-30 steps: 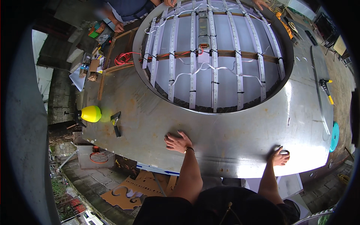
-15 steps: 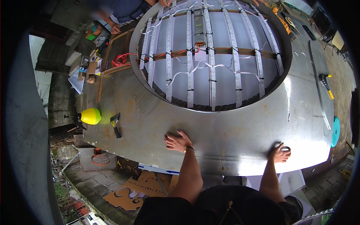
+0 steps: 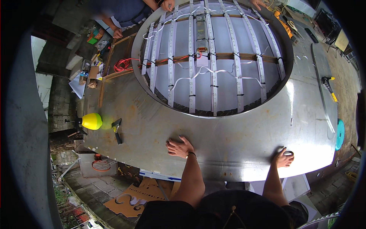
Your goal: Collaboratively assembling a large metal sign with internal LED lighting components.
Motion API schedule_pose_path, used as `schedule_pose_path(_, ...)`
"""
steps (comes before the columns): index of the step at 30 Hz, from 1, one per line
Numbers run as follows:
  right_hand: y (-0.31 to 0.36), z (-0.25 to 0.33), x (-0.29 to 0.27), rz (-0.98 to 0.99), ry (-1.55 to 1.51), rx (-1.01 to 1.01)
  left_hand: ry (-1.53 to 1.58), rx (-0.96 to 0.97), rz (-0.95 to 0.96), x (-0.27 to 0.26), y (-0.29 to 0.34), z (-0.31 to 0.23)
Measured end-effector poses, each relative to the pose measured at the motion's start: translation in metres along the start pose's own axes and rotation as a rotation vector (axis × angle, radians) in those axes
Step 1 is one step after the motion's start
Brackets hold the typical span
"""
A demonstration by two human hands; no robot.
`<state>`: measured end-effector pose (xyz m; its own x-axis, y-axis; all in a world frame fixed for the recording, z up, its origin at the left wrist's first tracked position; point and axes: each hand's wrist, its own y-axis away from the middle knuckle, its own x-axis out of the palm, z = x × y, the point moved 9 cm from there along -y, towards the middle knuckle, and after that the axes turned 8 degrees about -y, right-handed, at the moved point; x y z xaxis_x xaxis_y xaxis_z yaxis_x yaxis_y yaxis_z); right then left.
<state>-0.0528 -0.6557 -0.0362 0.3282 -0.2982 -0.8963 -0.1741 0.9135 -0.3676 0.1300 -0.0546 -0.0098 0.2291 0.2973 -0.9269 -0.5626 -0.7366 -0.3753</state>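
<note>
My left hand (image 3: 180,147) rests on the bare metal tabletop (image 3: 152,114) with its fingers spread and nothing in it. To the right, near the front edge, my right hand (image 3: 283,158) is closed, fingers curled. A small dark round shape shows at its fingertips, too small to make out. Beyond both hands lies a large round metal-rimmed frame (image 3: 213,114) with several LED strips (image 3: 214,91) across it. White wires link the strips, and a perforated metal power supply (image 3: 201,34) sits in the upper middle.
At left are a yellow spray bottle (image 3: 91,121), a scraper (image 3: 117,131) and coiled red wire (image 3: 122,65). A yellow-black hand tool (image 3: 330,89), a long thin strip (image 3: 322,84) and scissors (image 3: 294,27) lie right. A co-worker's hand (image 3: 167,5) touches the frame's far rim.
The view has shifted slightly, so the round frame sits a little lower and left. My hands keep their places on the tabletop. Co-worker hands at the far rim show more fully.
</note>
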Motion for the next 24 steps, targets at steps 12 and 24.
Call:
schedule_pose_path(12, 0.0021, 0.0045, -0.0077, 0.053, 0.041, 0.056, 0.082, -0.023, 0.088, 0.0011, 0.0, 0.0027)
schedule_pose_path(24, 0.002, 0.0065, -0.0101, 0.02, 0.034, 0.048, 0.079, -0.041, 0.109, 0.0043, 0.0003, 0.0038)
